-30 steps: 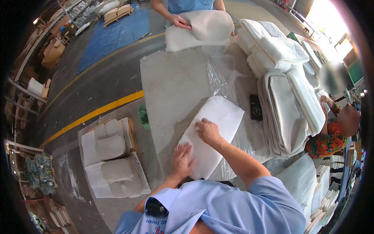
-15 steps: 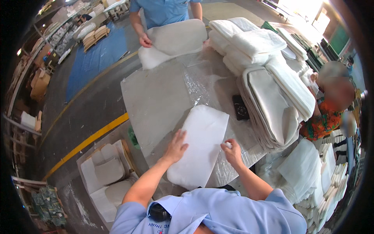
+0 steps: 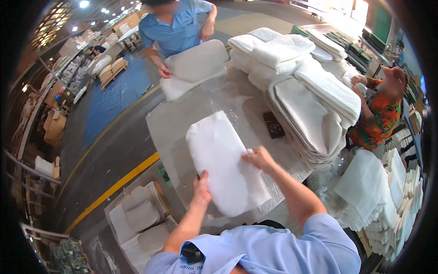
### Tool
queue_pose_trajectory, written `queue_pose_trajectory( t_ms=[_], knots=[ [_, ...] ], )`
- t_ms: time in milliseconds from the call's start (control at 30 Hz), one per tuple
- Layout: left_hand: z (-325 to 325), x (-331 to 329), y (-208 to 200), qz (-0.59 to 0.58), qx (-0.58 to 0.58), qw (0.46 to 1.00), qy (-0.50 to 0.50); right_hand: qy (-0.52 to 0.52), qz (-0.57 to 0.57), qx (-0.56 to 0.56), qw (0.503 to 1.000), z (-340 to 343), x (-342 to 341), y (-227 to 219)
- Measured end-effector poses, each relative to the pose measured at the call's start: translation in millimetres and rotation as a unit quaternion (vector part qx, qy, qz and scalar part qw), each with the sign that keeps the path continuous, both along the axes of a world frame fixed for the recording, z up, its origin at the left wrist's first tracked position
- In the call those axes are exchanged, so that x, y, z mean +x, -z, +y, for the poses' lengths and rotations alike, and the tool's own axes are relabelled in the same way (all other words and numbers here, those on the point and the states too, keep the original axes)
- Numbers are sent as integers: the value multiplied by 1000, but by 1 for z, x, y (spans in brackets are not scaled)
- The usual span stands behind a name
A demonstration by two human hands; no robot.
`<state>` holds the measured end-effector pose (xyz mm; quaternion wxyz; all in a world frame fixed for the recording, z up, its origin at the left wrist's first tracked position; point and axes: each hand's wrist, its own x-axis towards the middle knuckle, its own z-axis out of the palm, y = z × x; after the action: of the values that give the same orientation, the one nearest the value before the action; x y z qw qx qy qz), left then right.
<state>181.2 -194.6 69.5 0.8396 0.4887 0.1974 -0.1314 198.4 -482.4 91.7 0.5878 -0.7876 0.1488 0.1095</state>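
Note:
A white padded fabric piece (image 3: pixel 223 160), long with rounded corners, lies slanted over the plastic-covered table (image 3: pixel 178 137) in front of me. At its lower left edge is my left hand (image 3: pixel 201 189), closed on the border with the thumb on top; the other fingers are partly hidden. My right hand (image 3: pixel 259 160) is closed at the right edge, with a small white wad (image 3: pixel 249 152) showing at its fingertips. Whether those fingers also grip the fabric is hard to see.
Stacked white and grey pads (image 3: pixel 310 118) rise on the table's right, beside a dark flat phone-like thing (image 3: pixel 273 124). Across the table a co-worker (image 3: pixel 178 27) handles a grey and white pad (image 3: pixel 196 64). Another person (image 3: pixel 376 109) works at right. More pads (image 3: pixel 141 214) lie low at left.
The fabric piece has turned, its far end swinging left. My left hand has gone from lying flat on it to gripping its edge; my right hand has moved up to the right edge.

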Motion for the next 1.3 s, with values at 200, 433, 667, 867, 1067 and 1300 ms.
queue_pose_trajectory(
  t_ms=[200, 433, 667, 867, 1067, 1300],
  knots=[
    [-35, -117, 12, 166, -10, 967, 192, -109, -117, -232, 959, 9, 46, -25],
    [27, -135, 19, 105, 40, 894, 433, -261, -139, -246, 923, 109, 2, -1],
    [53, -98, -5, 122, 88, 937, 314, -379, -98, -328, 860, 156, -2, 41],
    [69, -94, -12, 80, -7, 988, 133, -205, -166, -223, 938, 116, -4, 30],
    [20, -90, -43, 94, -199, 945, 242, -119, -230, -16, 966, 99, -57, -48],
    [-30, -92, -60, 63, -279, 927, 244, -86, -382, -210, 896, 98, -116, -29]
  ],
)
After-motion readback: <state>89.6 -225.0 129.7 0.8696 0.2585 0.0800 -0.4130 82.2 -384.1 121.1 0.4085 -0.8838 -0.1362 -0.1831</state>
